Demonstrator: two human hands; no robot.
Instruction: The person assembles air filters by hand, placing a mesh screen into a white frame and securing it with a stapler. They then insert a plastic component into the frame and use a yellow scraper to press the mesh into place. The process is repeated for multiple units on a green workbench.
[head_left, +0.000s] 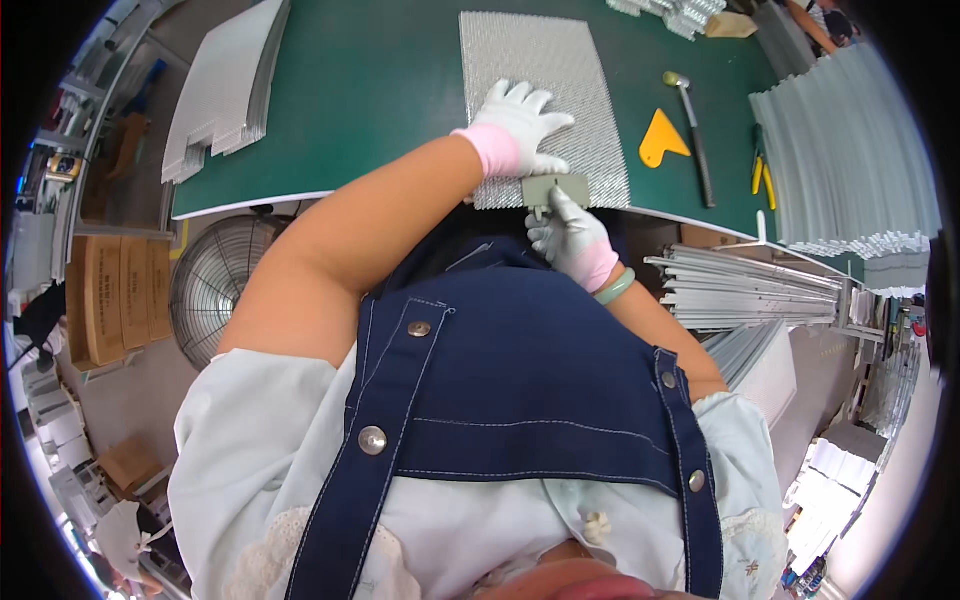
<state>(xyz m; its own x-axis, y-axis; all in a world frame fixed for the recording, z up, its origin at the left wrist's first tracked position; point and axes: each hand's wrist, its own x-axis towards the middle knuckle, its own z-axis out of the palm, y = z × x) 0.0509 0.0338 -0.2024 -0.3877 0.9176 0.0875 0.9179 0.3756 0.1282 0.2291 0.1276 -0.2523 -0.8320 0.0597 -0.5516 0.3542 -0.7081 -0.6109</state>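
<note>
Green workbench (370, 90), greyish floor (150, 400), caged fan (205, 285) (left side), metal shelving (88, 130)

The left hand (520, 125) is covering part of the panel (545, 50), and the block (540, 190) is hiding a patch by its near edge. The left arm (380, 215) is blocking part of the fan (205, 290); the view's top is cutting off the sheets (228, 75) and a person (815, 28).

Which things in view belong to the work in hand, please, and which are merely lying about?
In hand: silvery panel, under the left hand; grey-green block, in the right hand.
Apparently just lying by: orange scraper; hammer; yellow-handled pliers.
</note>
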